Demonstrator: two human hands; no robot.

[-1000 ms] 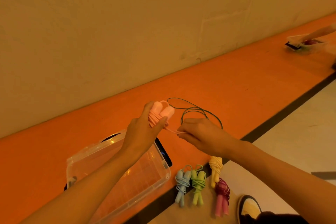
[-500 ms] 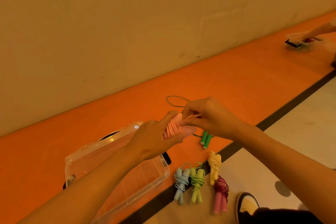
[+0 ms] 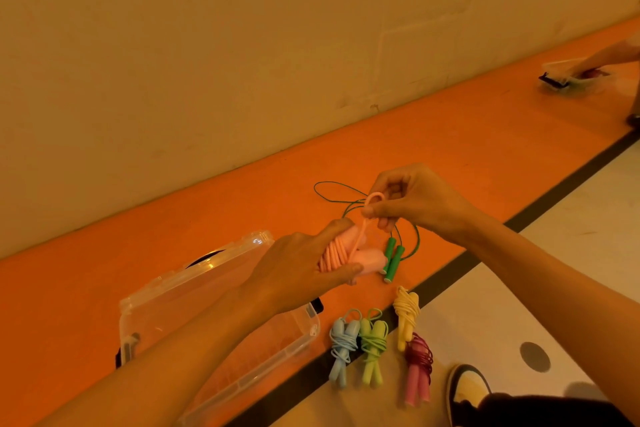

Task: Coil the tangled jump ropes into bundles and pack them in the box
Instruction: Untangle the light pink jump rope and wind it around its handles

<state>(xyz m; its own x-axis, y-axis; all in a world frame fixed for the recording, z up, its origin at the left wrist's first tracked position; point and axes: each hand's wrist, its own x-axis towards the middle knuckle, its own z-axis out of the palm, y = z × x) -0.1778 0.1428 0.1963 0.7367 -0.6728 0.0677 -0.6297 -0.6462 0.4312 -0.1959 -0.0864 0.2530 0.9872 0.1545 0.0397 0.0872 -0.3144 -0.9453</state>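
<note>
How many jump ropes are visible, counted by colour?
Pale pink jump rope, held in both hands: 1
Dark green jump rope, uncoiled: 1
Light blue bundle: 1
Lime green bundle: 1
Yellow bundle: 1
Magenta bundle: 1
Total: 6

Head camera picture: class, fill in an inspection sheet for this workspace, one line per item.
Surface: orange floor beside a pale floor.
Job's things: clear box open; four coiled ropes by it: blue, light green, yellow, maroon; green rope uncoiled.
Clutter: nothing seen.
Grippers: left hand grips pink rope; right hand fingers pinch its loop.
Cables: nothing seen.
Surroundings: plain wall; another person's arm far right.
</note>
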